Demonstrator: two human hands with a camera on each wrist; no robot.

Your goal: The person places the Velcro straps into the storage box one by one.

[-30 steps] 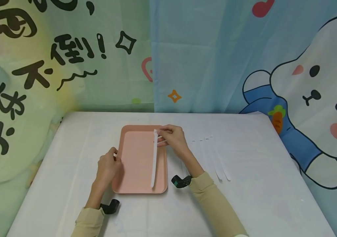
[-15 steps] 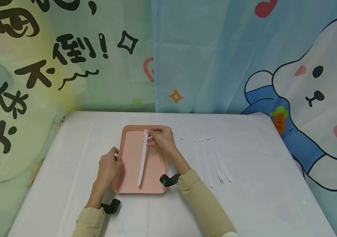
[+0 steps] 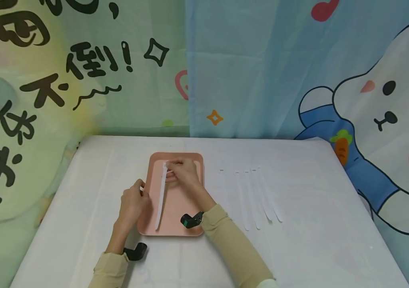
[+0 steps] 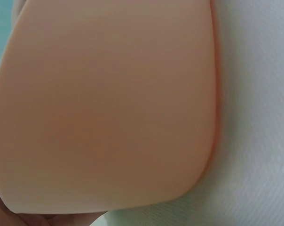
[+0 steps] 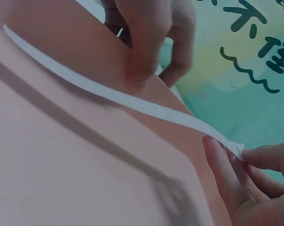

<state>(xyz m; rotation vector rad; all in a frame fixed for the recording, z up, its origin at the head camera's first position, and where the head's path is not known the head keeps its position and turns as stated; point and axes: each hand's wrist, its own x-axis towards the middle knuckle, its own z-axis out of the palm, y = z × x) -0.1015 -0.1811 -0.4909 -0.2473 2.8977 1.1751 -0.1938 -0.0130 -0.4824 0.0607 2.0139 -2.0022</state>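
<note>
A pink rectangular tray (image 3: 175, 206) lies on the white table. My left hand (image 3: 134, 202) grips its left rim, thumb on the inner side. My right hand (image 3: 184, 173) reaches over the tray and pinches the far end of a flat white cable tie (image 3: 161, 196) between thumb and fingers. The cable tie (image 5: 114, 96) bows gently in the right wrist view, with its shadow on the tray below. Its free end points towards the near left part of the tray. The left wrist view is filled by the tray (image 4: 104, 103), with only a bit of hand at the lower left.
Several similar white cable ties (image 3: 256, 200) lie side by side on the table (image 3: 316, 240), right of the tray, and are faint against the white cloth. A printed curtain (image 3: 240, 72) hangs behind the table.
My right hand has carried the cable tie leftward across the tray, from near its right side to its left part. My left hand has kept its grip on the rim.
</note>
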